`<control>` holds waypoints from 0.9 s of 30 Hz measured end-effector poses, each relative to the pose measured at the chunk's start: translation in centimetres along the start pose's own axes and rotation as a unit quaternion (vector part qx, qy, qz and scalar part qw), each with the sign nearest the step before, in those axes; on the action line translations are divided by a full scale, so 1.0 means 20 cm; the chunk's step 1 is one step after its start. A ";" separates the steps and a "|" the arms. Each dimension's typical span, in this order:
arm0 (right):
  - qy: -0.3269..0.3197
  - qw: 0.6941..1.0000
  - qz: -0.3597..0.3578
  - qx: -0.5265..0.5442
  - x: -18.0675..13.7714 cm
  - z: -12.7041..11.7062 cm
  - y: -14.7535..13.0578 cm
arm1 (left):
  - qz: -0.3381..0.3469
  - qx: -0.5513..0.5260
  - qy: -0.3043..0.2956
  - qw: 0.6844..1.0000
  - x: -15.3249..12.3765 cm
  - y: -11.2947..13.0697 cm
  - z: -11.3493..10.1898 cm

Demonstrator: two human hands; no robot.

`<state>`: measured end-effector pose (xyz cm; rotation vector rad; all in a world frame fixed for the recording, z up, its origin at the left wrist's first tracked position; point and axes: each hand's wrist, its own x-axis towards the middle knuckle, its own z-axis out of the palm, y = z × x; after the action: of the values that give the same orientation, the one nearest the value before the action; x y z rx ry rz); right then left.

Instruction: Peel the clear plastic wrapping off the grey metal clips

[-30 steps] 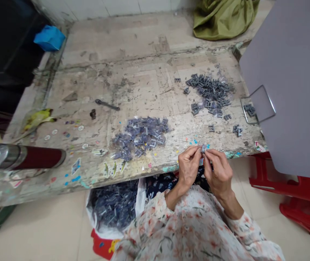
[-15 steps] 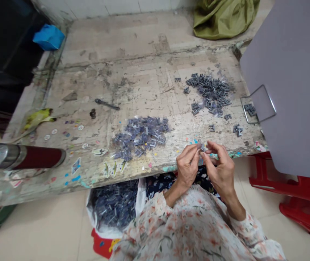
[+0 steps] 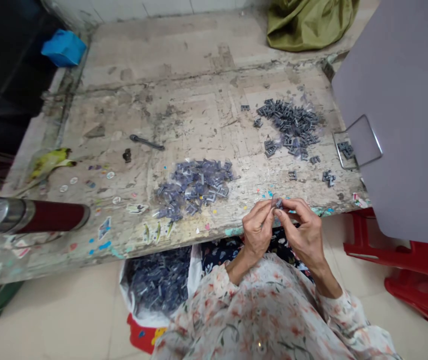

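Observation:
Over the front edge of the worn table (image 3: pixel 214 125), my two hands meet fingertip to fingertip. My left hand (image 3: pixel 258 226) pinches a thin clear plastic piece (image 3: pixel 274 198), partly hidden by the fingers. Between the thumb and forefinger of my right hand (image 3: pixel 304 227) sits a small grey plastic clip (image 3: pixel 279 203), right against the clear piece. Whether the two are joined I cannot tell. Loose grey clips (image 3: pixel 292 120) lie heaped at the right of the table. Left of my hands is a pile of clear pieces with grey clips on them (image 3: pixel 199 185).
A dark red flask (image 3: pixel 56 216) lies at the left front, near a banana peel (image 3: pixel 51 164). A dark rod (image 3: pixel 147 142) lies mid-table. Below the edge hangs a white bag (image 3: pixel 133 305) full of pieces. A grey panel (image 3: pixel 397 115) and red stools (image 3: pixel 397 250) flank the right.
My right fingers have shifted slightly and closed in, so the grey clip shows more clearly between the fingertips. My left hand has barely moved. The piles look the same.

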<state>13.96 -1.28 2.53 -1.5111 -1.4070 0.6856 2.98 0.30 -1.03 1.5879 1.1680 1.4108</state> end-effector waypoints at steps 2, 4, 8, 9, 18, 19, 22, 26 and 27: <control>0.003 1.000 -0.013 -0.014 0.00 0.00 0.03 | -0.005 0.001 0.006 1.000 -0.01 -0.01 0.00; -0.003 0.998 -0.038 -0.043 0.00 -0.01 0.07 | -0.024 -0.014 -0.006 1.000 -0.02 -0.02 0.00; -0.098 0.970 -0.170 -0.143 0.05 -0.08 0.16 | -0.146 -0.096 -0.110 0.978 0.06 -0.05 -0.08; -0.128 0.956 -0.207 -0.165 0.06 -0.10 0.17 | -0.181 -0.116 -0.148 0.965 0.09 -0.06 -0.10; -0.038 0.959 -0.234 -0.155 0.09 -0.03 0.34 | -0.058 0.072 -0.055 0.994 0.06 -0.18 -0.02; -0.019 0.965 -0.219 -0.144 0.08 0.00 0.35 | -0.044 0.098 -0.044 0.993 0.03 -0.19 0.00; -0.009 0.975 -0.185 -0.126 0.04 0.06 0.39 | -0.007 0.158 -0.061 0.986 -0.04 -0.23 0.01; -0.009 0.973 -0.181 -0.140 -0.01 0.10 0.41 | 0.032 0.192 -0.091 0.977 -0.06 -0.26 -0.02; -0.004 0.972 -0.180 -0.151 -0.02 0.11 0.41 | 0.043 0.201 -0.100 0.974 -0.06 -0.26 -0.02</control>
<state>15.63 -0.35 -5.82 -1.4232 -1.7941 0.2615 1.67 1.04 -6.22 2.0294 1.3330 1.0784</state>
